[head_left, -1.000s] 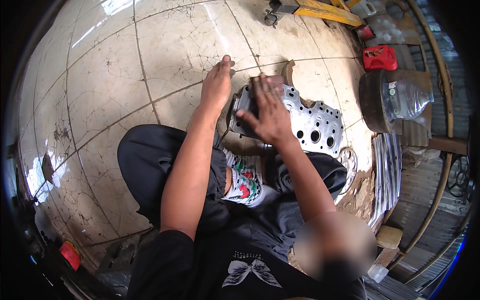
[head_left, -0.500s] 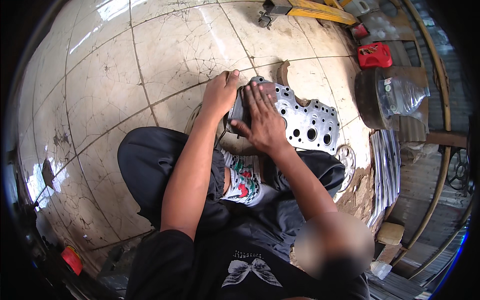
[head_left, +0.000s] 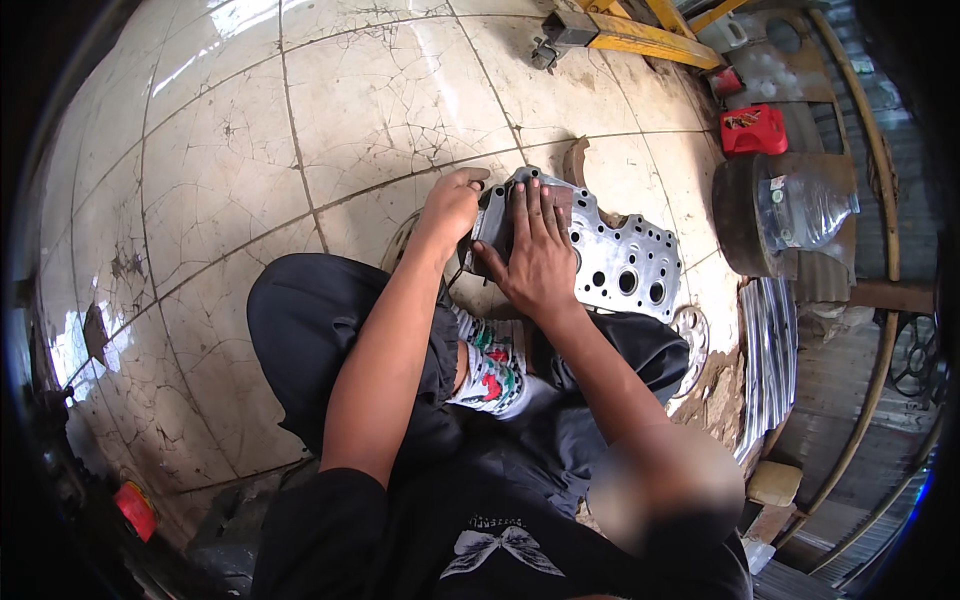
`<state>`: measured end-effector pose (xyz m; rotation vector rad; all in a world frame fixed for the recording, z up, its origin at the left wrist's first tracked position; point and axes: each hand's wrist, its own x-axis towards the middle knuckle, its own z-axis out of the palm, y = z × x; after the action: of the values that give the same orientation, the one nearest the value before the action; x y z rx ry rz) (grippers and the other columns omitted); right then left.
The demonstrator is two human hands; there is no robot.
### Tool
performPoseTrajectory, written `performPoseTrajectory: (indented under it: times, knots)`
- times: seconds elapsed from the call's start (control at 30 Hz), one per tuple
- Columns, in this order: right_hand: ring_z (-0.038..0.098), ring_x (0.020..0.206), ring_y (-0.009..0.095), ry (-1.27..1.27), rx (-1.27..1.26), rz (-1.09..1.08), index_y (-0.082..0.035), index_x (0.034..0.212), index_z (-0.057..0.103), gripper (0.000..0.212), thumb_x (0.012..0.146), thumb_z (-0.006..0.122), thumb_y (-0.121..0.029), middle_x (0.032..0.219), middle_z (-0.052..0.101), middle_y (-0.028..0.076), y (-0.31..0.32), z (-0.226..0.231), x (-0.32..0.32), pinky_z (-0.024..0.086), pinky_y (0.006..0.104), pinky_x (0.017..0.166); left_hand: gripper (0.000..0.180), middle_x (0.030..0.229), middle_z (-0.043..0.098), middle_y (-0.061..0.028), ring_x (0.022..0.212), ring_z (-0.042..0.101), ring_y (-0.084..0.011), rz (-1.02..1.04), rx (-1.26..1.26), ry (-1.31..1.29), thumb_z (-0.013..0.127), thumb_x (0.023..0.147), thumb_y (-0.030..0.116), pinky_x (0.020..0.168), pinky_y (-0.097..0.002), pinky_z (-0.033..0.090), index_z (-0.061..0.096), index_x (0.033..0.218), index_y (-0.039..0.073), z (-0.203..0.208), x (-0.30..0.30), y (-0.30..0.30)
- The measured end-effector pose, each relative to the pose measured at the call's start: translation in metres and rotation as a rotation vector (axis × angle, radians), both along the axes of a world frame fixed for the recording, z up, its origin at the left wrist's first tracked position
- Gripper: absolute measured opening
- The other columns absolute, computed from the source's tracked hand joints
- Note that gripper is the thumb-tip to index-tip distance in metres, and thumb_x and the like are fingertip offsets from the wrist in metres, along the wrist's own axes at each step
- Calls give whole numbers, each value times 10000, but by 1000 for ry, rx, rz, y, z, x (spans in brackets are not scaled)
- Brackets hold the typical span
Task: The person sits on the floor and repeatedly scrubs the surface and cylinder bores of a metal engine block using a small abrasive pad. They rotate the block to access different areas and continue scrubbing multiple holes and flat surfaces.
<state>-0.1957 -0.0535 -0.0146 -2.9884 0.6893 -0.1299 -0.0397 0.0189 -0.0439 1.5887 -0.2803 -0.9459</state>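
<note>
A silvery metal cylinder head (head_left: 622, 255), full of round holes, lies on its side in front of my crossed legs. My right hand (head_left: 540, 262) rests flat on its left part, fingers stretched out and thumb spread to the left. Beneath that palm is a dark brown sheet (head_left: 560, 208), which looks like sandpaper; part of it shows beyond the fingers. At the left end of the cylinder head, my left hand (head_left: 452, 210) is curled against the edge, its far fingers partly hidden.
Cracked tiles (head_left: 220, 170) cover the floor. Beyond the cylinder head lies a curved brown piece (head_left: 576, 160). A round metal plate with holes (head_left: 690, 335) sits by my right knee. Farther right are a red jug (head_left: 752, 130), a dark drum (head_left: 738, 215) and a yellow metal stand (head_left: 650, 42).
The whole scene sits slightly lower and farther right in view. My right hand has shifted a little rightward over the cylinder head with the brown sheet, its fingers closer together. My left hand stays at the edge.
</note>
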Motion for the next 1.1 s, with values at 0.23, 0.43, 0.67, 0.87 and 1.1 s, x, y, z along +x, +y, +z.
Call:
performPoseTrajectory:
  times: [0.23,0.43,0.67,0.87,1.1]
  knots:
    - [249,1601,458,-71,57,-114,76,1644,273,933,1055,512,-608,1707,264,322,11,-8,16,199,538,1311,326,1178,741,-266,1106,715,-413,124,32,-290,553,1054,226,961,-481,536,725,1221,5,-8,-7,-5]
    - [261,1600,450,-184,61,-162,44,1645,310,823,1043,567,-455,1711,281,299,0,-9,26,196,547,1312,461,1123,725,-315,1126,664,-495,-56,103,-481,606,1042,397,977,-541,511,721,1159,-34,2,-11,-4]
    - [192,1623,452,-226,281,-195,59,1669,190,999,891,667,-345,1721,237,312,31,-18,-1,133,569,1325,553,1180,734,-310,1160,683,-487,-115,56,-506,639,1024,457,1005,-502,533,718,1222,-53,2,-16,-8]
    - [380,1568,349,-1126,1099,-274,-12,1693,214,906,869,564,121,1658,382,314,10,3,-21,299,420,1276,613,1375,658,-286,1258,651,-434,-221,72,-553,746,987,318,1072,-467,508,559,1482,7,-21,-14,-12]
    - [490,1435,463,-680,165,-654,65,1565,416,620,1069,593,-262,1515,537,315,-65,-17,-71,372,517,1205,671,1669,372,-289,1554,362,-427,-82,181,-1114,643,1048,301,1268,-551,293,418,1610,9,11,-41,-7]
